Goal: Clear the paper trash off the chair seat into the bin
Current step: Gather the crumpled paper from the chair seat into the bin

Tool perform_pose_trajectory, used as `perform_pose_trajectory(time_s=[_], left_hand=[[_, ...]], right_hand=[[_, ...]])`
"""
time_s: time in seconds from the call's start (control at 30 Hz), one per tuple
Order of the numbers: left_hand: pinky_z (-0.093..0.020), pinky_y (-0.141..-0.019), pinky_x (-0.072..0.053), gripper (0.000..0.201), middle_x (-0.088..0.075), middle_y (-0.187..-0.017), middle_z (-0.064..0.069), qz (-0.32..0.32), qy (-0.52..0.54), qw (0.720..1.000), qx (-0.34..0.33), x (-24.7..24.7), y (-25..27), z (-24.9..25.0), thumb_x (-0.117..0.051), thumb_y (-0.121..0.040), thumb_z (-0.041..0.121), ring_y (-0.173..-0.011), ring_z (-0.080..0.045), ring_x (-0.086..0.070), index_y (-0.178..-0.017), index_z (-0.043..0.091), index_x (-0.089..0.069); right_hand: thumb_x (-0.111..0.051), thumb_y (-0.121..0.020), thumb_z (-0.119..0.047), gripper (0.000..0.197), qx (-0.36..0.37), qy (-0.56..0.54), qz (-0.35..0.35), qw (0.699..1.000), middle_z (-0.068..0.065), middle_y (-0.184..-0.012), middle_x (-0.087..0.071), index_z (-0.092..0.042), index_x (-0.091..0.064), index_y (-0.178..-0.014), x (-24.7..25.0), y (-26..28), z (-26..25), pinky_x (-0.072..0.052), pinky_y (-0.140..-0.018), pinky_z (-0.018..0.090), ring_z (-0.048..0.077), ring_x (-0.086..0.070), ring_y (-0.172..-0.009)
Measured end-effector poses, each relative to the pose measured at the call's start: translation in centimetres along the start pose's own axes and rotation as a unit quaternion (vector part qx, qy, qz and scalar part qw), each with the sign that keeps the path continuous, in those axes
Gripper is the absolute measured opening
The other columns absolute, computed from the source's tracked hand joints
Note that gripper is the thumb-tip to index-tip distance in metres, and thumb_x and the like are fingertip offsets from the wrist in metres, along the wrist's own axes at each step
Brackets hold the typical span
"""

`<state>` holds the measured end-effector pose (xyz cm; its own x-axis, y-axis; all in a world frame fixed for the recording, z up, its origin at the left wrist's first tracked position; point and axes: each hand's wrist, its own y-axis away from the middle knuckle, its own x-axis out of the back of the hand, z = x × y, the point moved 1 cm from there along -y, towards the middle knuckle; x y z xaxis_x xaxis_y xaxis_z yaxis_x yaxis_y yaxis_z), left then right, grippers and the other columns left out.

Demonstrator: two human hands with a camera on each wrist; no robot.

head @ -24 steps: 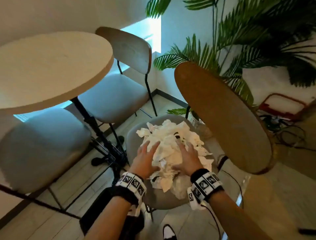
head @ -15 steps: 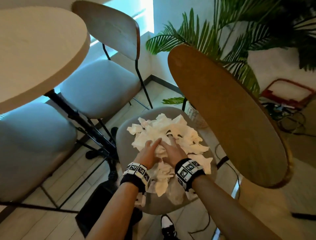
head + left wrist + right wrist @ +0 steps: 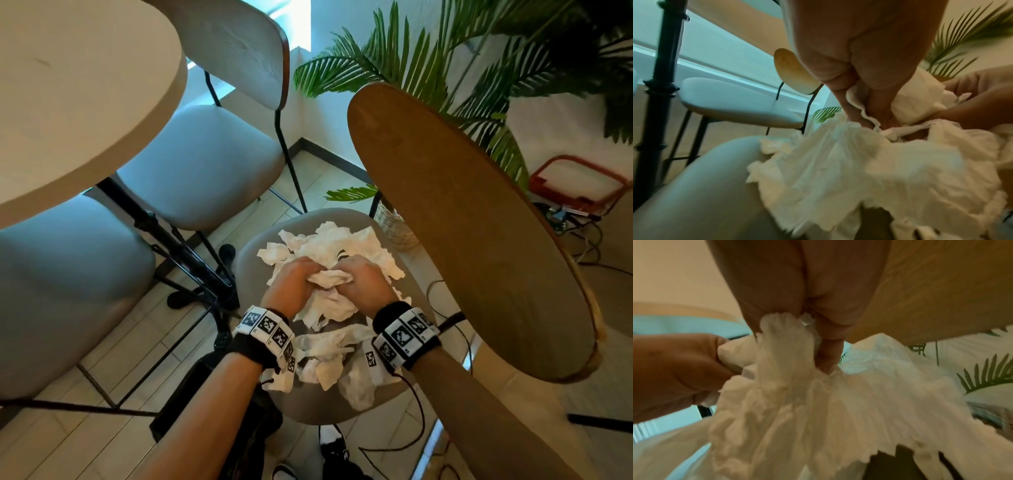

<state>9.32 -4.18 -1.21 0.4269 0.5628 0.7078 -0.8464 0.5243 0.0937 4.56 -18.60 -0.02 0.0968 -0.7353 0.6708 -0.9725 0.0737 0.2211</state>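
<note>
A heap of crumpled white paper trash [image 3: 330, 246] covers the grey chair seat [image 3: 253, 246] below me. My left hand [image 3: 295, 278] and right hand [image 3: 360, 278] meet over the middle of the heap, fingers curled into a bunch of paper [image 3: 329, 278] between them. In the left wrist view the left hand [image 3: 863, 104] pinches folds of the paper [image 3: 869, 162]. From the right wrist, the right hand [image 3: 803, 331] grips gathered paper [image 3: 818, 402], with the left hand [image 3: 678, 369] beside it. More paper [image 3: 329, 363] lies near my wrists. No bin is in view.
The chair's brown wooden backrest [image 3: 472, 233] rises close on the right. A round pale table [image 3: 78, 96] with a black leg [image 3: 178, 253] stands at left, with two more grey chairs [image 3: 202, 164]. A palm plant [image 3: 445, 61], a wicker pot [image 3: 397, 226] and floor cables [image 3: 442, 308] lie behind.
Both hands went from lying flat and apart on the heap to coming together and curling round a bunch of paper. The view has dipped closer to the seat.
</note>
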Motion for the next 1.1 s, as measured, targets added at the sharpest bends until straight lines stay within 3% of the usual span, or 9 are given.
perform_pose_trajectory(time_s=[0.17, 0.3, 0.43, 0.53, 0.67, 0.77, 0.93, 1.03, 1.1], left_hand=[[-0.018, -0.079, -0.042, 0.019, -0.07, -0.095, -0.007, 0.043, -0.007, 0.999, -0.033, 2.0, 2.1, 0.1, -0.07, -0.076, 0.01, -0.087, -0.019, -0.063, -0.095, 0.012, -0.071], [-0.001, -0.072, -0.037, 0.019, -0.071, -0.093, -0.006, 0.049, -0.016, 0.998, -0.027, 2.5, 2.8, -0.4, -0.071, -0.075, 0.011, -0.084, -0.016, -0.063, -0.094, 0.014, -0.072], [0.003, -0.074, -0.034, 0.019, -0.071, -0.093, -0.004, 0.064, -0.006, 0.997, -0.032, 3.7, 3.5, -0.6, -0.073, -0.074, 0.013, -0.083, -0.015, -0.063, -0.093, 0.015, -0.071], [0.0, -0.075, -0.037, 0.02, -0.071, -0.094, -0.003, 0.072, -0.006, 0.996, -0.049, 4.6, 3.4, 0.6, -0.073, -0.074, 0.017, -0.085, -0.014, -0.064, -0.094, 0.016, -0.071], [-0.025, -0.079, -0.051, 0.02, -0.071, -0.095, -0.001, 0.103, -0.004, 0.991, -0.08, 7.6, 4.3, 3.8, -0.071, -0.076, 0.021, -0.083, -0.011, -0.063, -0.096, 0.017, -0.071], [-0.023, -0.078, -0.051, 0.02, -0.071, -0.096, 0.002, 0.139, -0.005, 0.987, -0.084, 11.4, 7.6, 4.3, -0.071, -0.076, 0.023, -0.083, -0.008, -0.063, -0.096, 0.019, -0.07], [-0.007, -0.075, -0.045, 0.022, -0.067, -0.089, 0.01, 0.22, 0.03, 0.974, -0.029, 17.0, 18.0, -0.8, -0.073, -0.071, 0.028, -0.081, 0.006, -0.061, -0.091, 0.018, -0.072], [-0.002, -0.075, -0.041, 0.026, -0.063, -0.083, 0.032, 0.246, 0.067, 0.964, 0.07, 17.0, 25.2, -7.0, -0.063, -0.066, 0.045, -0.081, 0.015, -0.058, -0.091, 0.038, -0.067], [-0.006, -0.075, -0.045, 0.025, -0.064, -0.082, 0.037, 0.263, 0.099, 0.948, 0.149, 14.9, 29.5, -12.4, -0.063, -0.062, 0.049, -0.081, 0.009, -0.06, -0.086, 0.048, -0.066]], right_hand=[[-0.07, -0.079, -0.016, 0.018, 0.016, 0.009, 0.0, 1.0, 0.014, -0.103, -0.065, -0.012, -0.071, -0.096, 0.4, 1.9, -3.4, -0.035, -0.076, 0.023, 0.025, -0.058, -0.096], [-0.071, -0.078, -0.015, 0.018, 0.018, 0.002, -0.013, 1.0, 0.012, -0.103, -0.066, -0.012, -0.071, -0.096, -0.1, 2.1, -4.1, -0.038, -0.078, 0.025, 0.024, -0.059, -0.096], [-0.072, -0.076, -0.015, 0.018, 0.022, -0.003, -0.012, 1.0, 0.011, -0.101, -0.066, -0.014, -0.072, -0.094, -0.2, 2.2, -5.7, -0.043, -0.081, 0.029, 0.025, -0.06, -0.096], [-0.072, -0.076, -0.014, 0.022, 0.027, 0.01, 0.001, 1.0, 0.013, -0.104, -0.066, -0.01, -0.072, -0.097, 1.5, 2.6, -7.0, -0.045, -0.085, 0.032, 0.025, -0.059, -0.098], [-0.071, -0.078, -0.018, 0.024, 0.053, 0.045, 0.016, 0.997, 0.01, -0.107, -0.066, -0.012, -0.071, -0.102, 4.7, 3.8, -10.1, -0.043, -0.086, 0.031, 0.021, -0.057, -0.099], [-0.071, -0.079, -0.017, 0.023, 0.104, 0.067, 0.009, 0.992, 0.009, -0.107, -0.067, -0.014, -0.071, -0.102, 4.3, 4.9, -13.9, -0.046, -0.09, 0.034, 0.021, -0.059, -0.101], [-0.071, -0.077, -0.011, 0.018, 0.215, 0.03, -0.069, 0.974, 0.012, -0.1, -0.068, -0.012, -0.073, -0.095, -4.0, 6.6, -21.1, -0.047, -0.083, 0.036, 0.024, -0.062, -0.093], [-0.069, -0.077, -0.009, 0.016, 0.235, 0.017, -0.169, 0.957, 0.016, -0.1, -0.067, -0.009, -0.071, -0.093, -13.2, 7.2, -23.4, -0.045, -0.083, 0.033, 0.027, -0.061, -0.095], [-0.067, -0.078, -0.01, 0.017, 0.242, 0.047, -0.242, 0.938, 0.016, -0.101, -0.068, -0.009, -0.071, -0.095, -20.3, 7.6, -23.6, -0.04, -0.079, 0.027, 0.028, -0.06, -0.098]])
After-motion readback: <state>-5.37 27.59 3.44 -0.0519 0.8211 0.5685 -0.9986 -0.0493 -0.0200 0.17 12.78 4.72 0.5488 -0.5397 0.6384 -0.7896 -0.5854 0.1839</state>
